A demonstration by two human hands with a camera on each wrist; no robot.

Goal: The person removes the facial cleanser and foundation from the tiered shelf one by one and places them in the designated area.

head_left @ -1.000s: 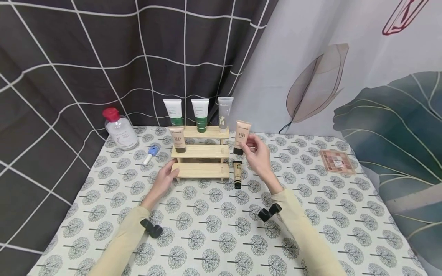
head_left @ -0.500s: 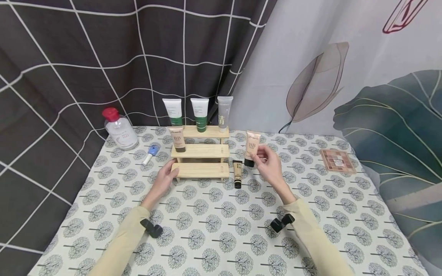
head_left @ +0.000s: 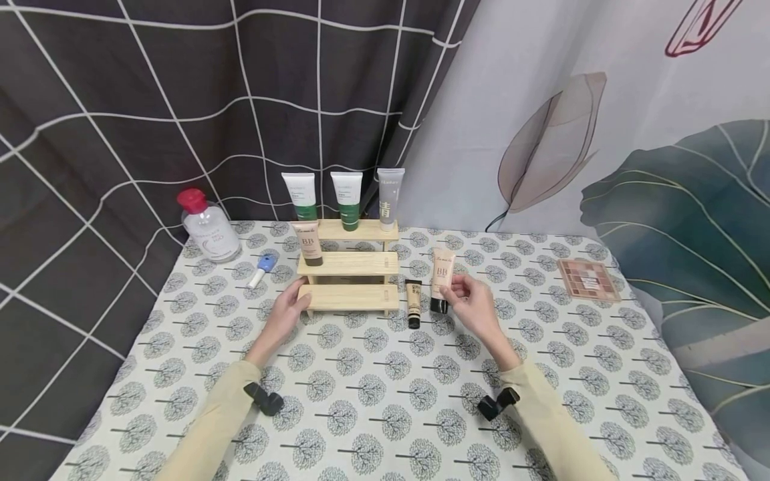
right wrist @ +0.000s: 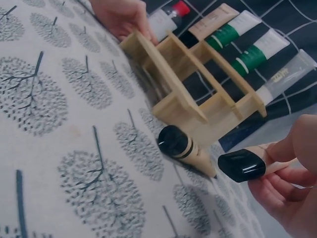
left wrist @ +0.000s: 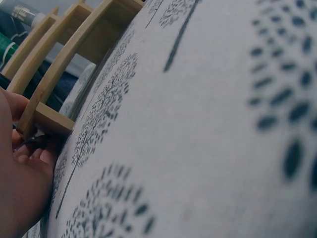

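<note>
My right hand (head_left: 475, 305) pinches a beige BB cream tube (head_left: 442, 270) with a black cap, to the right of the wooden stand. Cap down and slightly tilted, the tube shows its cap (right wrist: 242, 165) near the cloth in the right wrist view; whether it touches cannot be told. My left hand (head_left: 285, 312) holds the left end of the three-step wooden stand (head_left: 349, 297), thumb and fingers about the lowest step's end (left wrist: 49, 116). Between the stand and the held tube lies a small gold tube (head_left: 414, 300) with a black cap.
Two white-green tubes (head_left: 347, 200) and a grey tube (head_left: 389, 200) stand on the top step. Another BB tube (head_left: 309, 242) is on the middle step's left. Left are a red-capped bottle (head_left: 210, 230) and a blue-white small item (head_left: 263, 269); far right, a makeup palette (head_left: 588, 279).
My right hand has carried the BB cream tube from beside the stand's middle step rightward, then down toward the tablecloth. My left hand has stayed on the stand.
</note>
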